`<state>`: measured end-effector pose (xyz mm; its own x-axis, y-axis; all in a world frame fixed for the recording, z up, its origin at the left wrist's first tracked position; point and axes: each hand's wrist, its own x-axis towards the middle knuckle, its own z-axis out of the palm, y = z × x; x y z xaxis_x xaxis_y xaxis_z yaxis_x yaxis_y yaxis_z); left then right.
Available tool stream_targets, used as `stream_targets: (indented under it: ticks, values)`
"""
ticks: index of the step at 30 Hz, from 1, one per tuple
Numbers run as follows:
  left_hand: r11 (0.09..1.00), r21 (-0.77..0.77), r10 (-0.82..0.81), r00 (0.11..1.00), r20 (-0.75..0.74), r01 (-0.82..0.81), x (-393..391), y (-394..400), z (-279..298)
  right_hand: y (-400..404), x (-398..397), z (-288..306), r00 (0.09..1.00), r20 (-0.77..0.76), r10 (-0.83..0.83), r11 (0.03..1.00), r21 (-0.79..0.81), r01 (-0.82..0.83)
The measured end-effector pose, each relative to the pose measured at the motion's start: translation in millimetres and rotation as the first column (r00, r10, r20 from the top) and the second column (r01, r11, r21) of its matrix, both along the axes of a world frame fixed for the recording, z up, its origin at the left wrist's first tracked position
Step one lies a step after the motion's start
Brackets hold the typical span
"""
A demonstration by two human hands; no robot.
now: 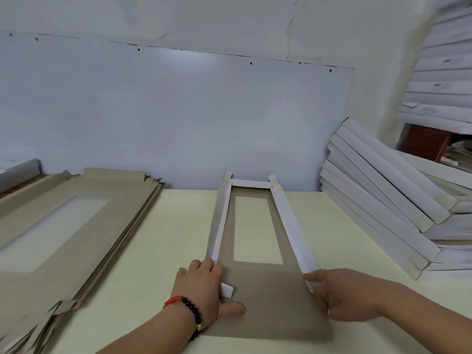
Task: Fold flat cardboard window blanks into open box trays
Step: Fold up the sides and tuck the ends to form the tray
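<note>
Holding both long walls up, the left hand [201, 284] and right hand [342, 295] pinch the blank [270, 307]; letting go may drop them before the flat near flap rises.

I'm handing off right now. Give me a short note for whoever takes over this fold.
Left hand holds the blank's left wall up, thumb flat on its base. Right hand grips the right wall's near end.
Flat blanks stacked at left; finished trays piled at right.
Done: both long walls and far wall raised.
Left: near flap still flat; fold it up.
</note>
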<state>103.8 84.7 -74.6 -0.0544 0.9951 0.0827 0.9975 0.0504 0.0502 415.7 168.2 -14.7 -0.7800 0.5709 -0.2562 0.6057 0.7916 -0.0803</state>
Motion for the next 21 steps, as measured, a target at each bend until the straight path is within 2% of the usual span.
stream_targets:
  ticks: [11, 18, 21]
  values:
    - [1.0, -0.002, 0.007, 1.0, -0.019, -0.007, 1.2, -1.0, 2.3, 1.3, -5.3, -9.0, 0.996, 0.079, -0.043, 0.996, 0.08, 0.036]
    - [1.0, -0.014, 0.005, 1.0, -0.011, -0.005, 1.0, -2.3, 1.5, 13.5, 5.6, -9.7, 0.997, -0.025, -0.077, 0.996, 0.043, 0.078]
    - [1.0, -0.022, -0.001, 1.0, -0.02, 0.001, 1.6, -2.7, 2.5, 18.4, 0.0, -16.9, 0.998, -0.025, -0.066, 0.985, 0.156, 0.069]
